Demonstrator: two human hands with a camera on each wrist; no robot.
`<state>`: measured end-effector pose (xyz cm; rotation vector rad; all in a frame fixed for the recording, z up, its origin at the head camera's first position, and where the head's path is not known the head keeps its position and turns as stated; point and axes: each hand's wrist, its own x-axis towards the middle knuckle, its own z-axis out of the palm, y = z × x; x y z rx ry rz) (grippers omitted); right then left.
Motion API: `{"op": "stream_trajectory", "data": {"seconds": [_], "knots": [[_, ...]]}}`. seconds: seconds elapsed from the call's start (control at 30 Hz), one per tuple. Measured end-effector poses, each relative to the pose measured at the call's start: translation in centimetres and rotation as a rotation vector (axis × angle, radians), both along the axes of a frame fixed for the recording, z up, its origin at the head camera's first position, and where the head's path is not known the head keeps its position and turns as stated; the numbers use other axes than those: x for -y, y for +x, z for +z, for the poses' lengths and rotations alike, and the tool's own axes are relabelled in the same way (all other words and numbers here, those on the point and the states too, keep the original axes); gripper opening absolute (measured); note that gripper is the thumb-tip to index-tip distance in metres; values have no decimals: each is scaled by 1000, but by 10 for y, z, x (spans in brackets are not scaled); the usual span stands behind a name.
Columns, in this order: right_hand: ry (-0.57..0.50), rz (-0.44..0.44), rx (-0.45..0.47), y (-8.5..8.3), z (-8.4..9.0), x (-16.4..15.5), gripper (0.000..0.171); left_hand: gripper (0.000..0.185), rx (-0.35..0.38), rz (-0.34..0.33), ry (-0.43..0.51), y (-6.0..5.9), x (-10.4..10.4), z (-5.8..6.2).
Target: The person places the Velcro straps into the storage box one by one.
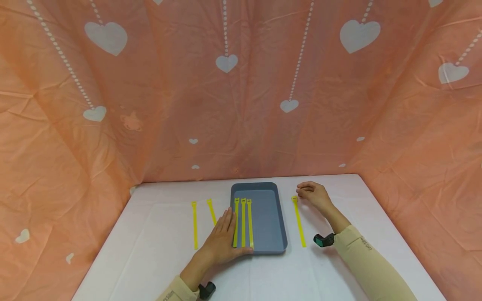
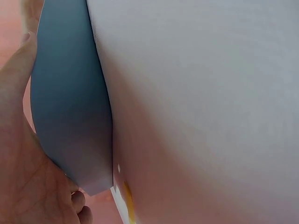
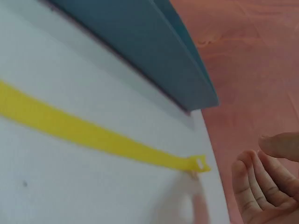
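While the left hand (image 1: 222, 238) lies flat w/ straight fingers on the blue tray's (image 1: 273, 217) left edge, 3 yellow ties (image 1: 243, 221) lie inside. The right hand (image 1: 314, 194), fingers loosely bent & holding nothing, sits just beside another yellow tie (image 1: 299, 221) on the white table (image 1: 150, 251).

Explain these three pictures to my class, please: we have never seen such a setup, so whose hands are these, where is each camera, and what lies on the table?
No machine here: a person works with bare hands and wears three cameras. The wide picture comes from the head, the two close ones from the wrists. On the white table stands a blue tray with three yellow straps inside. Two more straps lie left of it and one single strap to its right. The left hand lies flat against the tray's left edge, with no grip on anything. The right hand, fingers loosely curled, hovers at the single strap's far end; whether it touches the strap is unclear.
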<state>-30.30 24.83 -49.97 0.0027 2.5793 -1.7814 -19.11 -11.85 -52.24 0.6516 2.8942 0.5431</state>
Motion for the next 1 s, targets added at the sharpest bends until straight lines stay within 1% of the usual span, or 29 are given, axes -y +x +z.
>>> {"op": "stream_trajectory", "data": {"seconds": [0.07, 0.2, 0.53, 0.7, 0.87, 1.0], "knots": [[-2, -20, 21, -1, -2, -2, 33, 132, 7, 4, -12, 0, -1, 2], [-21, -34, 50, -2, -7, -5, 33, 132, 4, 6, -23, 0, -1, 2], [-73, -30, 78, -8, -19, -9, 30, 132, 9, 4, -14, 0, -2, -1], [-48, -42, 103, -9, -24, -9, 29, 132, 11, 4, -18, 0, -3, 0], [-30, -36, 92, -10, -29, -9, 29, 132, 16, 6, -15, 1, -3, 2], [-27, -26, 88, -11, -31, -6, 32, 132, 16, 14, -17, 0, -2, 2]]}}
